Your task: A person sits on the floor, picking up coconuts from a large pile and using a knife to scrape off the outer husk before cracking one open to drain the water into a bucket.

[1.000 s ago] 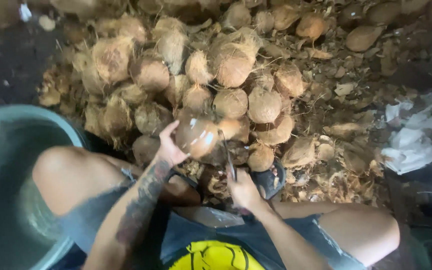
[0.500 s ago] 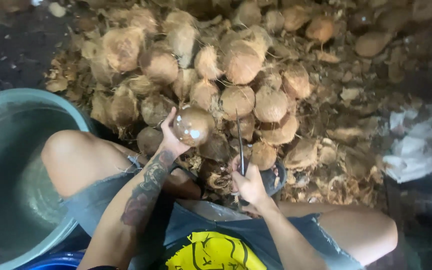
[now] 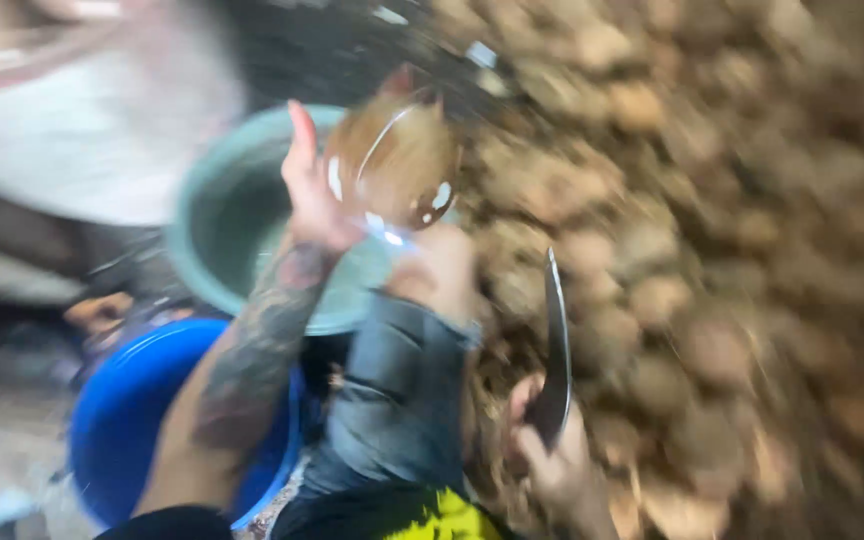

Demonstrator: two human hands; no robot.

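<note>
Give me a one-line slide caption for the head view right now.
Blurred: left hand lifts a coconut above a green basin; right hand grips a knife beside the coconut pile.

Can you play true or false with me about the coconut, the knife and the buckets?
1. The left hand holds a coconut up over the green basin. True.
2. The right hand is empty. False: it grips a knife, blade pointing up.
3. A blue tub sits below the left arm. True.
4. The blue tub is the only container in view. False: the green basin is there too.
5. A heap of coconuts lies to the right. True, though blurred.
</note>
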